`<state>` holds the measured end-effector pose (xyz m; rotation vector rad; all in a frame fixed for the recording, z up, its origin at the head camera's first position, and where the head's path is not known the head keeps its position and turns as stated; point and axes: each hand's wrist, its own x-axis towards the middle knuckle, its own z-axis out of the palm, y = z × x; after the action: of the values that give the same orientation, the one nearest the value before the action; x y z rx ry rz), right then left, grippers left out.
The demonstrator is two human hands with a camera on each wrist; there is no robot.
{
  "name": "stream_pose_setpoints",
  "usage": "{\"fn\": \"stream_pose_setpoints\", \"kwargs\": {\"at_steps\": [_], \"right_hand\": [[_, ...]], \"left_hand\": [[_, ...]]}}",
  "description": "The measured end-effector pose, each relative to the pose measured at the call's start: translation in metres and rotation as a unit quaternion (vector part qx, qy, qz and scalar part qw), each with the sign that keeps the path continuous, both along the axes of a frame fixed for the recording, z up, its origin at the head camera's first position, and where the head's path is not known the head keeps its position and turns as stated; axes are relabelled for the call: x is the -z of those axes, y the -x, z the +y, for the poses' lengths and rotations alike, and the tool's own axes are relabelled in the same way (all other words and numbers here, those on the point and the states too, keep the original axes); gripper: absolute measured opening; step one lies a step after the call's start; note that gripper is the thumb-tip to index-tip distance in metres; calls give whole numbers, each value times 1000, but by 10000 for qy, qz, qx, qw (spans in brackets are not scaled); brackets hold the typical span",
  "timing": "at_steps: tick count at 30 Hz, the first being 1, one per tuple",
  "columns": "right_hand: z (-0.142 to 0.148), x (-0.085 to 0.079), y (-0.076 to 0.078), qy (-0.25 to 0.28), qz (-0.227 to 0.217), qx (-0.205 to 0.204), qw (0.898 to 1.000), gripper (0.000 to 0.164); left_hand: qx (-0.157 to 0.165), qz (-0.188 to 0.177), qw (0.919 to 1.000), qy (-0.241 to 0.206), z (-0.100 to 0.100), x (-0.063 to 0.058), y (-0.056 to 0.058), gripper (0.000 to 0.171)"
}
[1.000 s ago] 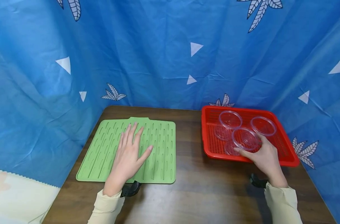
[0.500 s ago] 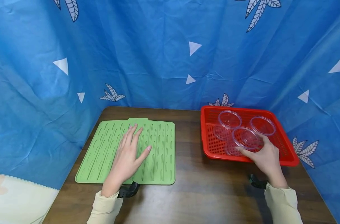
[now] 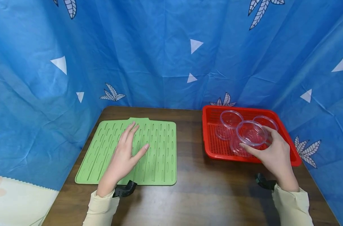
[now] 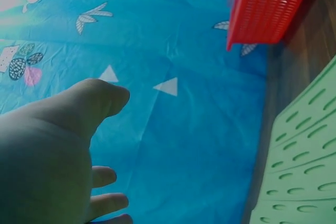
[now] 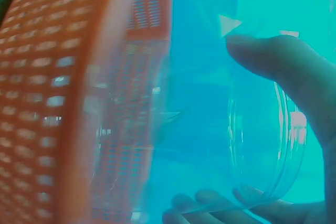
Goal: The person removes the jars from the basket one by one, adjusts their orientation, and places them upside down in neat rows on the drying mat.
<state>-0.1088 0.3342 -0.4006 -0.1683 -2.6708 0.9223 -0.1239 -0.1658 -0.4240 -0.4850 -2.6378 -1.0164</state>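
My right hand [image 3: 277, 155] grips a clear plastic cup [image 3: 252, 134] by its sides near the rim, thumb on the near side and fingers round the far side. In the right wrist view the same cup [image 5: 257, 150] shows between thumb and fingers. Two more clear cups, one at the back left [image 3: 231, 121] and another cup [image 3: 269, 121] partly behind my hand, stand in the red plastic basket [image 3: 209, 147]. My left hand [image 3: 121, 157] is over the green ridged mat [image 3: 160, 157], fingers spread and holding nothing.
Wooden table [image 3: 194, 188] lies between the mat and the basket. A blue patterned curtain [image 3: 154, 62] hangs behind and along both sides. Pale cloth [image 3: 16, 201] shows at the lower left. The basket's wall [image 5: 58, 103] stands close beside the right hand.
My right hand has raised the gripped cup a little, moving slightly right, and the cup now overlaps the right rear one more. My left hand has drifted slightly left.
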Motion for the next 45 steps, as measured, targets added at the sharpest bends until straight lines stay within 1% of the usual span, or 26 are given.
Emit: {"fn": "stream_pose_setpoints", "kwargs": {"at_steps": [3,8,13,17,19,22,25,28,34,38,41,43,45], "right_hand": [[-6,-13,-2,-76,251,-82,9996,102],[-18,-36,-4,-19,475,-252,9985,101],[-38,-53,-6,182,761,-571,9953,97],[-55,-63,-7,233,939,-841,9918,96],[-60,-67,-7,286,977,-931,9904,96],[-68,-72,-8,421,1004,-1040,9886,97],[-75,-77,-9,515,1010,-1186,9865,99],[-83,-81,-9,604,1057,-1427,9823,100],[-105,-88,-8,817,1202,-2043,9681,101],[-119,-87,-5,769,1280,-2406,9591,101],[-127,-87,-4,693,1317,-2582,9546,102],[-131,-86,-3,713,1311,-2691,9515,103],[-134,-86,-4,754,1277,-2795,9486,104]], "left_hand": [[134,-50,9997,-211,-2,-6,2,85],[513,85,9965,-656,-3,-17,7,87],[738,269,9938,-785,-1,-27,13,87],[943,168,9918,-850,4,-36,16,89],[1106,84,9897,-911,7,-41,17,90],[1396,11,9849,-1022,14,-46,20,91],[1741,41,9780,-1149,21,-52,24,93],[2061,89,9702,-1271,30,-59,28,94],[2460,60,9602,-1325,48,-72,32,97],[2689,0,9553,-1227,61,-78,34,102],[2818,-18,9526,-1141,69,-82,34,106],[2939,-37,9490,-1139,74,-85,33,108],[3083,-61,9436,-1208,78,-86,32,109]]}}
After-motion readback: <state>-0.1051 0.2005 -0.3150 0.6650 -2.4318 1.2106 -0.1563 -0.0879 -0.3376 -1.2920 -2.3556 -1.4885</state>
